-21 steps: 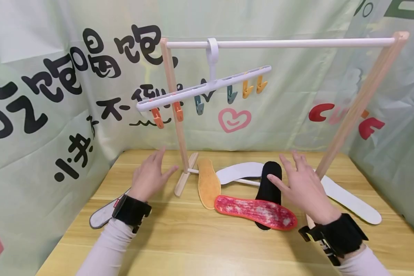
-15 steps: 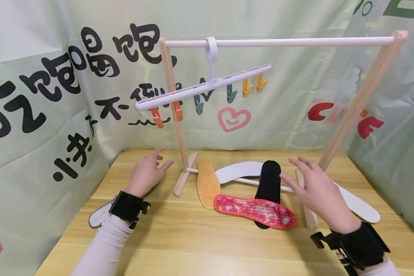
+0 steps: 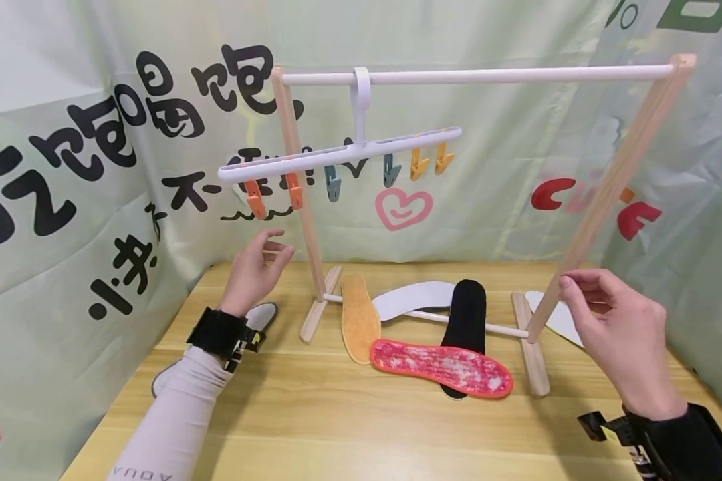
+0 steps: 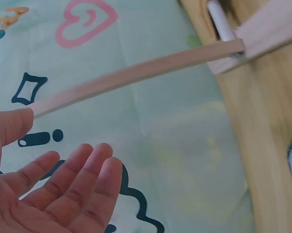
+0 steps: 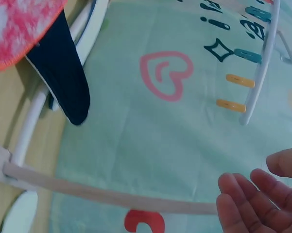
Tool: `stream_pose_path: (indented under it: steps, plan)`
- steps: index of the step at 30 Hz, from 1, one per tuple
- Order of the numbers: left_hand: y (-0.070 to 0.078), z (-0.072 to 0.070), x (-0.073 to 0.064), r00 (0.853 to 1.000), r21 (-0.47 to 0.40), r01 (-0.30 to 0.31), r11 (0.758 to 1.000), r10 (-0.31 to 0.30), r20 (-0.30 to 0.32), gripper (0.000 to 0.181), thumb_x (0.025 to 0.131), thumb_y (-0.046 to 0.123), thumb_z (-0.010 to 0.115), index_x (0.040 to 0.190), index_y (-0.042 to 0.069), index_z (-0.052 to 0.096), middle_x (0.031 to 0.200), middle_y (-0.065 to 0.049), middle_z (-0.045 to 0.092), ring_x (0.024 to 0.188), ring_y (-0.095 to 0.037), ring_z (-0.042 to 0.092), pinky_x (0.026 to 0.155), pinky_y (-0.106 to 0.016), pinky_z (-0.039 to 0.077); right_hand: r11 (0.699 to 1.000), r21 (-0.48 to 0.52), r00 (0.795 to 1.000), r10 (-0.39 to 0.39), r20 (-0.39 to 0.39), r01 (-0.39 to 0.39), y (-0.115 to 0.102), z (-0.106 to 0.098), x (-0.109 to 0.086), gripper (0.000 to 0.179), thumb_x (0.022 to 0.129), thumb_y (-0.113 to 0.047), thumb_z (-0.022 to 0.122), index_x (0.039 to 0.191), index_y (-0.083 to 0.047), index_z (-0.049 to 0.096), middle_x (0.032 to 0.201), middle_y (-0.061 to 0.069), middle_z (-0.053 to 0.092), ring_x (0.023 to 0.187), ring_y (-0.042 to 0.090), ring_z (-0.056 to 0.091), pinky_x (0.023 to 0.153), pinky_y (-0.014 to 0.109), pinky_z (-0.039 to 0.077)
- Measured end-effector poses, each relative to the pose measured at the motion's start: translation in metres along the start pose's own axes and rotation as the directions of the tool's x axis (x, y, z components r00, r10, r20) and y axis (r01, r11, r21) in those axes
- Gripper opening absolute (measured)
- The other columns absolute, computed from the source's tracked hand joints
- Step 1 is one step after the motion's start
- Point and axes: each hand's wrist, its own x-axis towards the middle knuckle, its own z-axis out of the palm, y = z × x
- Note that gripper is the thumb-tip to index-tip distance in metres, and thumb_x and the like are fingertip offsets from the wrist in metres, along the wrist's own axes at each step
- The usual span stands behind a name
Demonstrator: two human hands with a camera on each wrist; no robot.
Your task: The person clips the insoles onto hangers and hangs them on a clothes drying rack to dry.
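Note:
My left hand (image 3: 255,274) is in the air beside the rack's left post (image 3: 301,200), fingers loosely bent and holding nothing. At the right post (image 3: 614,174), my right hand (image 3: 628,341) has its thumb and fingertips close to the wood, with nothing in its palm in the right wrist view. From the rack's top bar (image 3: 469,76) hangs a white clip hanger (image 3: 289,164), slightly tilted, its left end lower. Orange clips (image 3: 255,199), blue-grey clips (image 3: 333,184) and yellow clips (image 3: 418,164) dangle from it without anything in them.
Below the hanger lie a tan insole (image 3: 359,324), a white insole (image 3: 412,300), and a red-patterned insole (image 3: 439,367) across a black insole (image 3: 468,307). Another white insole (image 3: 556,319) lies behind the right post. A grey insole (image 3: 261,316) is partly hidden by my left arm.
My right hand has moved right and toward me, its fingers bending more. The left hand has risen a little. The hanger's slant has lessened and turned slightly.

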Motion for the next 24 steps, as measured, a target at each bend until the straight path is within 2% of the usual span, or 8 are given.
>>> stream_pose_path:
  steps: [2, 8, 10, 12, 15, 19, 22, 24]
  plan:
    - [0.003, 0.0, 0.003, 1.0, -0.011, 0.011, 1.0, -0.011, -0.001, 0.046, 0.11, 0.022, 0.064, 0.15, 0.002, 0.054, 0.129, -0.025, 0.074, 0.118, -0.043, 0.074, 0.102, -0.056, 0.059, 1.0, 0.01, 0.999, 0.012, -0.033, -0.011, 0.0, -0.004, 0.004, 0.017, 0.101, -0.015, 0.075, 0.115, -0.005, 0.078, 0.09, -0.053, 0.053, 0.083, -0.035, 0.05, 0.075, -0.005, 0.038]
    - [0.008, 0.001, 0.02, 0.998, -0.064, 0.068, 0.996, -0.068, -0.008, 0.043, 0.109, 0.022, 0.064, 0.148, 0.004, 0.055, 0.139, -0.023, 0.069, 0.129, -0.042, 0.069, 0.107, -0.055, 0.056, 0.996, -0.038, 0.993, 0.071, -0.091, -0.075, 0.004, -0.012, 0.018, 0.031, 0.105, -0.024, 0.071, 0.13, -0.007, 0.075, 0.095, -0.053, 0.049, 0.082, -0.035, 0.046, 0.076, -0.004, 0.033]
    - [0.009, 0.002, 0.025, 0.998, -0.072, 0.062, 0.995, -0.064, -0.019, 0.044, 0.109, 0.021, 0.064, 0.147, 0.002, 0.055, 0.141, -0.024, 0.068, 0.129, -0.042, 0.068, 0.108, -0.055, 0.056, 0.993, -0.067, 0.991, 0.093, -0.092, -0.099, 0.008, -0.014, 0.024, 0.038, 0.106, -0.027, 0.07, 0.139, -0.009, 0.071, 0.104, -0.038, 0.067, 0.087, -0.036, 0.043, 0.078, -0.006, 0.031]
    - [0.01, 0.002, 0.03, 0.998, -0.073, 0.054, 0.996, -0.056, -0.028, 0.046, 0.108, 0.021, 0.065, 0.149, 0.001, 0.054, 0.143, -0.025, 0.067, 0.129, -0.043, 0.069, 0.109, -0.054, 0.055, 0.988, -0.09, 0.99, 0.119, -0.079, -0.126, 0.011, -0.014, 0.031, 0.045, 0.107, -0.03, 0.068, 0.147, -0.011, 0.065, 0.12, -0.012, 0.078, 0.091, -0.038, 0.04, 0.079, -0.007, 0.03]
    - [0.01, 0.003, 0.037, 0.999, -0.089, 0.035, 0.995, -0.037, -0.019, 0.05, 0.108, 0.02, 0.065, 0.152, -0.001, 0.051, 0.146, -0.027, 0.064, 0.131, -0.043, 0.067, 0.11, -0.054, 0.055, 0.98, -0.119, 0.987, 0.156, -0.04, -0.16, 0.017, -0.015, 0.041, 0.056, 0.108, -0.036, 0.066, 0.157, -0.013, 0.055, 0.14, 0.025, 0.069, 0.092, -0.041, 0.033, 0.083, -0.01, 0.03]
    - [0.007, 0.005, 0.042, 1.0, -0.137, 0.022, 0.99, -0.022, 0.007, 0.053, 0.11, 0.02, 0.064, 0.156, 0.0, 0.048, 0.153, -0.028, 0.058, 0.136, -0.044, 0.063, 0.112, -0.054, 0.054, 0.978, -0.124, 0.985, 0.171, 0.012, -0.168, 0.024, -0.013, 0.05, 0.061, 0.108, -0.039, 0.065, 0.16, -0.01, 0.05, 0.142, 0.03, 0.066, 0.085, -0.045, 0.027, 0.086, -0.009, 0.028]
    - [0.005, 0.007, 0.045, 1.0, -0.165, 0.023, 0.986, -0.021, 0.014, 0.053, 0.11, 0.022, 0.063, 0.157, 0.003, 0.048, 0.154, -0.027, 0.057, 0.138, -0.044, 0.062, 0.113, -0.055, 0.053, 0.986, -0.1, 0.988, 0.142, 0.053, -0.136, 0.026, -0.01, 0.052, 0.059, 0.107, -0.038, 0.067, 0.155, -0.005, 0.056, 0.131, 0.031, 0.071, 0.083, -0.043, 0.035, 0.11, 0.014, 0.039]
    - [0.004, 0.007, 0.046, 1.0, -0.187, 0.02, 0.982, -0.017, 0.018, 0.053, 0.11, 0.022, 0.063, 0.157, 0.004, 0.048, 0.154, -0.027, 0.058, 0.138, -0.045, 0.062, 0.114, -0.056, 0.053, 0.99, -0.084, 0.991, 0.118, 0.068, -0.112, 0.027, -0.009, 0.052, 0.055, 0.106, -0.037, 0.07, 0.148, -0.003, 0.063, 0.111, 0.006, 0.082, 0.081, -0.04, 0.038, 0.117, 0.042, 0.037]
